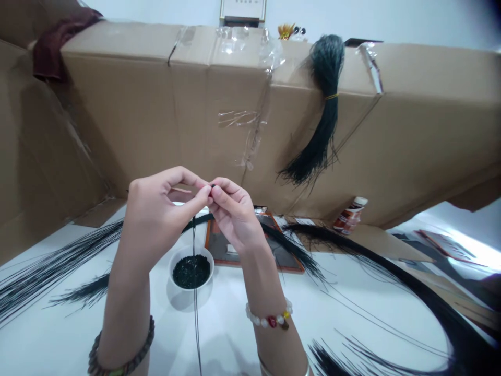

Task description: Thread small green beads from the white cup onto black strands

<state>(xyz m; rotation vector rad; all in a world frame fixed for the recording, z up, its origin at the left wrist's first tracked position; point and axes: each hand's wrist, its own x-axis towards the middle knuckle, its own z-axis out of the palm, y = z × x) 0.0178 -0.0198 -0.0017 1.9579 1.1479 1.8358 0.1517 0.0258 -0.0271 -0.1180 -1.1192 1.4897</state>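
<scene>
My left hand (158, 216) and my right hand (237, 211) meet fingertip to fingertip in mid-air. Both pinch a small dark piece (212, 186), mostly covered by the fingers, so its exact kind is unclear. Thin black strands (196, 313) hang straight down from beneath the left fingers; where they join the piece is hidden. Behind these strands on the white table stands a white bowl (212, 271), filled with tiny dark glossy bits (188, 272).
Bundles of black strands lie at the left (66, 261) and right (391, 269). Another tied bundle (329, 99) drapes over the cardboard wall (156, 115). A red-brown framed board (254, 265) and a white-capped bottle (349, 216) are at the back. A dark red cloth (58, 47) hangs upper left.
</scene>
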